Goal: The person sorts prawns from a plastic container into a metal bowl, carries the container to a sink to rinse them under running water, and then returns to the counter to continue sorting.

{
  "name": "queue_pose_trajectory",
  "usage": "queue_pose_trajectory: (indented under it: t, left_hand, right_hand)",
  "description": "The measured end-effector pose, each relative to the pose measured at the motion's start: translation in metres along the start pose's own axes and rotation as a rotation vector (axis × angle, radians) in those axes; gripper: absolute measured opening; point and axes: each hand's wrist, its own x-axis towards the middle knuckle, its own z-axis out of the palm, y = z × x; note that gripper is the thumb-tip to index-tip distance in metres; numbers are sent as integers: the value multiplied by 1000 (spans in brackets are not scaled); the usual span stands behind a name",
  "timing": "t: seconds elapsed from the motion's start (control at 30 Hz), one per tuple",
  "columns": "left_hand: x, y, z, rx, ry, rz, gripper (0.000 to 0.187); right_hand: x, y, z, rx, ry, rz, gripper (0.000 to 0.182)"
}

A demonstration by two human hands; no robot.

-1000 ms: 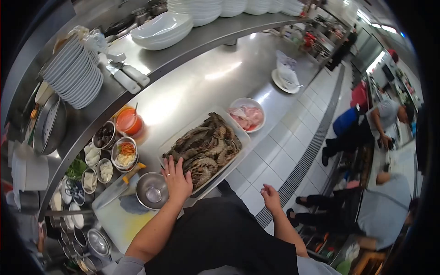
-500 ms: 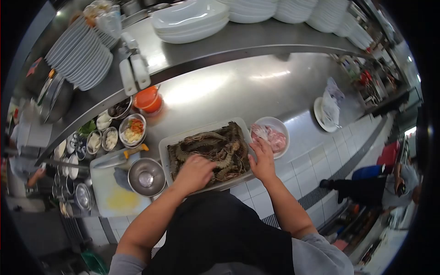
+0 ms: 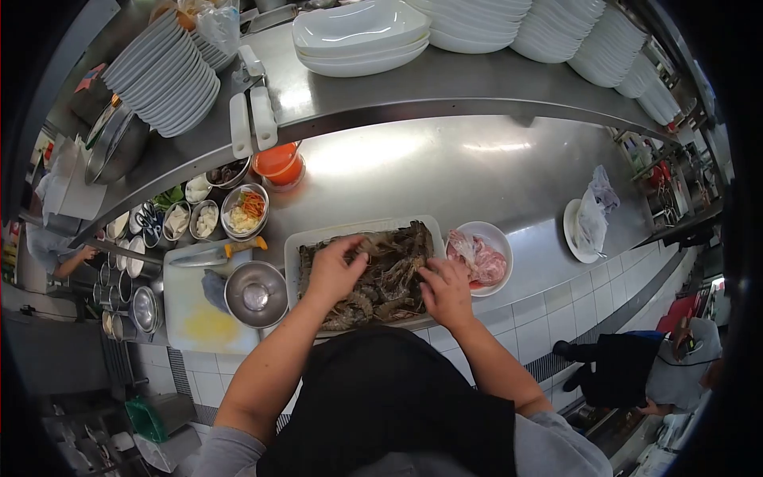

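Observation:
A white plastic tub [image 3: 322, 235] in front of me holds a heap of raw, dark-shelled prawns [image 3: 369, 298]. My left hand [image 3: 335, 274] is over the tub's left half, thumb and fingers closed on a brownish prawn [image 3: 375, 245] that is slightly blurred. At the right side of the heap, my right hand [image 3: 447, 291] has bent fingers spread apart, their tips touching prawns. Directly right of the tub stands a white bowl [image 3: 507, 258] with pink raw meat [image 3: 486, 264] and some plastic film in it.
Left of the tub are a steel bowl [image 3: 255, 294], a white cutting board [image 3: 187, 322] and a yellow-handled knife [image 3: 208, 256]. Ingredient bowls and an orange container [image 3: 280, 165] stand behind. A shelf [image 3: 350, 91] with stacked plates [image 3: 171, 75] spans above. Another person [image 3: 668, 362] stands at right.
My left hand has risen from the heap towards the tub's back with a prawn. My right hand has moved from the tub's right rim onto the prawns. The camera view has shifted.

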Motion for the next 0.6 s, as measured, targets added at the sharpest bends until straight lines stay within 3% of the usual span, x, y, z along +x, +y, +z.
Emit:
queue_pose_trajectory:
  t: [0.2, 0.33, 0.6]
  left_hand:
    - [-19, -22, -30, -812, 141, -411, 43]
    - [-53, -20, -58, -797, 178, -527, 52]
    - [-117, -63, -113, -855, 487, -607, 44]
  right_hand:
    - [37, 2, 6, -159, -359, -405, 32]
    - [56, 4, 3, -210, -506, -576, 26]
    - [68, 11, 11, -200, -577, -686, 31]
